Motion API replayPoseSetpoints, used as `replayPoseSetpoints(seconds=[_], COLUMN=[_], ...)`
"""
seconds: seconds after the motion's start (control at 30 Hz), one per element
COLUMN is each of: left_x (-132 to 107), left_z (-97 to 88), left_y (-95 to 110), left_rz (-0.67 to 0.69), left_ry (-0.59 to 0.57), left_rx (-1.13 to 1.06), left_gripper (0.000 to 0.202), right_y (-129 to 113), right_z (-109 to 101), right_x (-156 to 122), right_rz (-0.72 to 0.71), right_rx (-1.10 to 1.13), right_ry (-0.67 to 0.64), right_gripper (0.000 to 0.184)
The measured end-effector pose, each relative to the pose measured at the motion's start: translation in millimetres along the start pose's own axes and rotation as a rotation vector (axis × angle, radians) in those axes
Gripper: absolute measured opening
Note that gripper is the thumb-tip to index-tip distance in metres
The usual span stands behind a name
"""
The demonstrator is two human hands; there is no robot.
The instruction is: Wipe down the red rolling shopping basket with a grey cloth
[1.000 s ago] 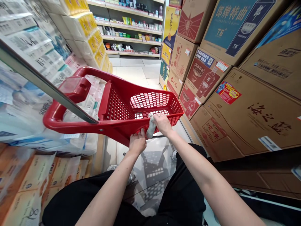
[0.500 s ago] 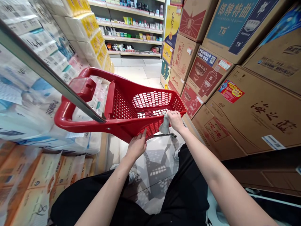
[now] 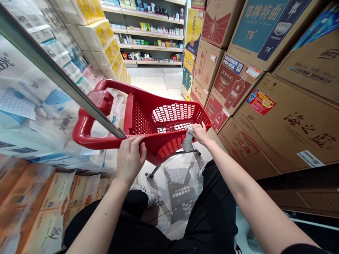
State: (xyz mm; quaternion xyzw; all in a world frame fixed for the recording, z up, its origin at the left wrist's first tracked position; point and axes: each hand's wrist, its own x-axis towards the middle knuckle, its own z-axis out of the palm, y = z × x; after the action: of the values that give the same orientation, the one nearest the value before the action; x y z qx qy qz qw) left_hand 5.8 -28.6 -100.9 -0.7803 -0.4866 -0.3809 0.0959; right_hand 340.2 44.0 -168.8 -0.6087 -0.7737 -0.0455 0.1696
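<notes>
A red plastic shopping cart [image 3: 148,116] on wheels stands in the aisle in front of me, its basket holding nothing. My left hand [image 3: 130,158] grips the near rim of the cart by the handle frame, fingers curled over the edge. My right hand [image 3: 200,133] is closed on a grey-white cloth [image 3: 187,139] and presses it against the basket's right rim.
Stacked brown liquor cartons [image 3: 265,106] wall the right side. Wrapped tissue packs [image 3: 34,102] fill the shelves on the left, crossed by a metal shelf rail [image 3: 60,79]. The tiled aisle [image 3: 156,83] runs ahead to shelves of bottles [image 3: 156,38].
My left hand has moved left along the cart's rim and now grips it near the handle. The right hand with the cloth has slid further right along the basket rim.
</notes>
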Motion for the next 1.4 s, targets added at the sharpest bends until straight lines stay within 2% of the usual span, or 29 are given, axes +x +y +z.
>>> replayPoseSetpoints(seconds=[0.13, 0.27, 0.4, 0.53, 0.63, 0.77, 0.83, 0.93, 1.03, 1.1, 1.17, 1.33, 1.4], left_x=[13.2, 23.3, 27.3, 23.4, 16.3, 11.4, 11.6, 12.3, 12.1, 12.3, 13.2, 15.3, 14.9], left_z=[-16.6, -20.4, -19.7, -16.4, -5.8, 10.2, 13.4, 13.2, 13.0, 14.0, 15.0, 13.5, 11.6], left_y=[-5.7, -7.5, 0.8, 14.1, 21.1, 24.2, 23.9, 22.8, 22.5, 23.5, 25.1, 27.3, 26.4], left_rz=[-0.001, -0.087, -0.235, -0.237, -0.157, -0.035, -0.009, 0.002, 0.006, 0.018, 0.024, 0.027, 0.019], left_ry=[0.178, 0.372, 0.429, 0.376, 0.292, 0.101, 0.0, -0.119, -0.136, -0.123, -0.126, -0.166, -0.185], left_rx=[0.0, -0.06, -0.187, -0.105, 0.002, 0.027, 0.032, 0.068, 0.129, 0.152, 0.171, 0.176, 0.163], left_gripper=[0.042, 0.051, 0.061, 0.065, 0.063, 0.059, 0.054, 0.045, 0.041, 0.039, 0.038, 0.039, 0.04], right_y=[5.2, 10.3, 11.1, -6.8, -38.7, -82.3, -90.9, -84.4, -74.0, -77.7, -93.2, -151.7, -163.4], right_z=[-2.0, -2.3, -2.9, -4.9, -6.0, -6.0, -5.5, -4.8, -6.7, -10.4, -15.1, -22.1, -23.0], right_x=[-1.1, -4.6, -7.2, -7.7, -5.8, -0.8, 0.8, 0.2, -2.6, -3.7, -2.6, 7.7, 10.1], right_rz=[-0.011, -0.027, -0.017, -0.007, -0.088, -0.178, -0.193, -0.18, -0.104, -0.061, -0.056, -0.103, -0.094], right_rx=[-0.004, 0.005, 0.016, 0.02, 0.035, 0.072, 0.076, 0.049, 0.011, 0.011, 0.038, 0.099, 0.094], right_ry=[-0.004, 0.0, 0.005, 0.058, 0.104, 0.123, 0.124, 0.115, 0.12, 0.133, 0.139, 0.152, 0.162], right_gripper=[0.03, 0.033, 0.033, 0.033, 0.037, 0.039, 0.037, 0.033, 0.031, 0.029, 0.029, 0.031, 0.031])
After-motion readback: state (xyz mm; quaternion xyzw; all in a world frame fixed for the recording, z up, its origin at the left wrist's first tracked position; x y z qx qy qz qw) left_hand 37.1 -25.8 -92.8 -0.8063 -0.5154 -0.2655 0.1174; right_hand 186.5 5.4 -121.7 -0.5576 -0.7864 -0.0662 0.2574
